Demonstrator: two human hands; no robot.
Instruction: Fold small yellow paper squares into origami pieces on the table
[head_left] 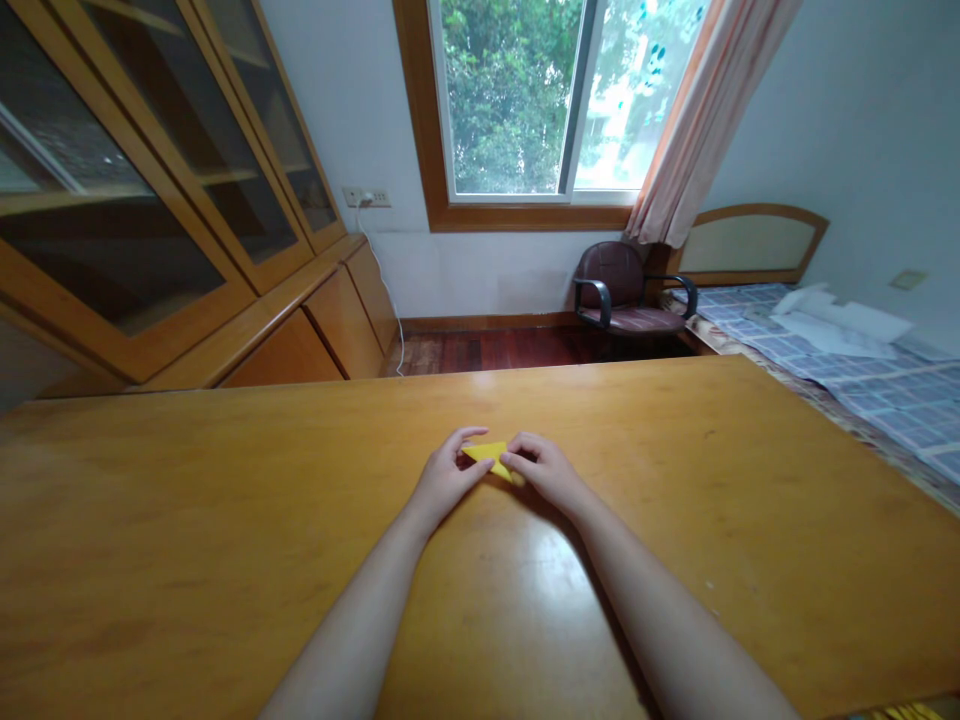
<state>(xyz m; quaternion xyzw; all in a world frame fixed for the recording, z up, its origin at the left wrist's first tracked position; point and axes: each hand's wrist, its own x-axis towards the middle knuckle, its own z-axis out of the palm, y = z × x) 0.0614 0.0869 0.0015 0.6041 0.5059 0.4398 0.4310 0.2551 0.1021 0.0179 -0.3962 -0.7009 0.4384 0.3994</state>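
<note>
Between my two hands is a small piece of folded yellow paper (491, 453), roughly triangular, just above or on the wooden table (247, 540). My left hand (448, 472) grips its left side and lower edge, with the thumb laid across the front and the index finger curved behind. At the right corner, my right hand (544, 465) pinches the paper between thumb and fingers. Parts of the paper are hidden by the fingertips, so its full shape does not show.
Beyond the table's far edge stands a dark red armchair (626, 290) beneath the window (525, 100). A glass-fronted cabinet (247, 250) runs along the left. To the right is a bed (862, 370) with a checked cover. Something yellow (911, 711) shows at the bottom right corner.
</note>
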